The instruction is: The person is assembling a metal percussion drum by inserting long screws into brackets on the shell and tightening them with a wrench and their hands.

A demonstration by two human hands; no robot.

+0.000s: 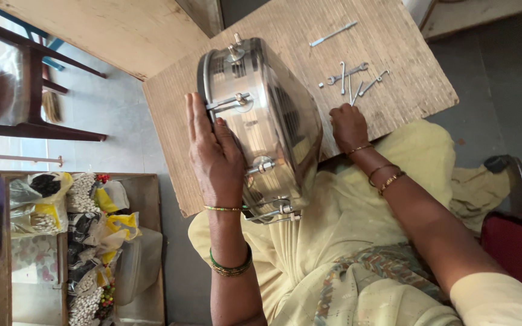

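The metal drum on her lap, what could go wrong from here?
The metal drum stands on edge, steadied only by the left hand, so it might tip or roll. The right hand is groping among loose rods and a spanner near the board's edge; small parts could slide off.

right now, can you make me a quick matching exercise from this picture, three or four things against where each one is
Things:
1. left hand
2. right hand
3. spanner
4. long rod

Places:
a. far end of the board, alone
b. flat against the metal drum's rim side
c. on the board, fingers by the loose rods
d. among the small loose parts

Pairs: 1-b, 2-c, 3-d, 4-a
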